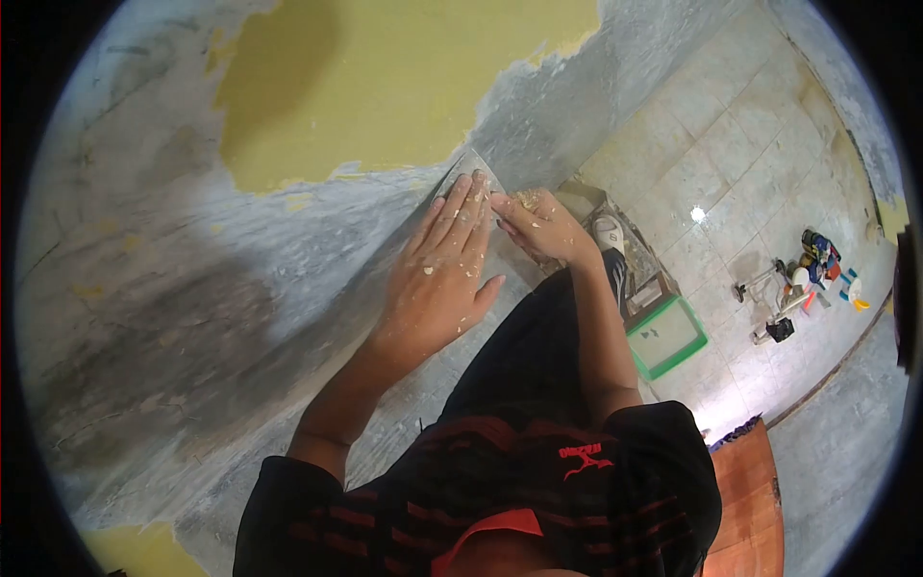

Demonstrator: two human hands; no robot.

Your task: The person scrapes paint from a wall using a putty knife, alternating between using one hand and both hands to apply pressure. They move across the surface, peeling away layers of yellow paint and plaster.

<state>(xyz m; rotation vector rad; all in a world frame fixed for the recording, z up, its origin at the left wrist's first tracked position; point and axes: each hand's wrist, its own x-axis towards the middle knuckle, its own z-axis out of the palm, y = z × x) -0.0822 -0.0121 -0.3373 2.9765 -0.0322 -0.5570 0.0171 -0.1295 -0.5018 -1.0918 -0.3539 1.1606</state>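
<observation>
My left hand (442, 274) lies flat with its fingers stretched out, its fingertips on the thin metal blade of a scraper (470, 160). Its back is dotted with pale flakes. My right hand (546, 229) is closed around the scraper's handle end, which the fingers mostly hide. The blade's edge rests on the wall (327, 207) near a corner, just below a patch of yellow paint (356, 96). Around that patch the wall shows bare grey, with ragged paint edges.
A green-rimmed container (699, 327) stands on the tiled floor (707, 192) at right, near a foot in a light shoe (608, 231). Farther right lies a cluster of small objects (822, 255). An orange-brown board (750, 500) is at lower right.
</observation>
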